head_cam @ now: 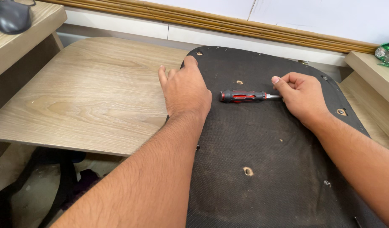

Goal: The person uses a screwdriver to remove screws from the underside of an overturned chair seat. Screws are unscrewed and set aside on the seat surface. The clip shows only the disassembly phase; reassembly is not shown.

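Note:
A black fabric-covered seat panel (262, 143) lies face down across a light wooden desk (89, 97), with several screw holes showing in it. My left hand (186, 88) rests flat on the panel's left edge, fingers spread over the rim near its far corner. A screwdriver with a black and red handle (243, 96) lies on the panel, handle pointing left. My right hand (302, 97) is curled around the metal shaft end of the screwdriver, fingers closed on it, knuckles resting on the panel.
A dark computer mouse (10, 16) sits on a raised wooden shelf at the far left. A green crinkled wrapper (388, 52) lies on a ledge at the far right. A wooden moulding (228, 25) runs along the white wall behind. Dark cloth lies on the floor under the desk.

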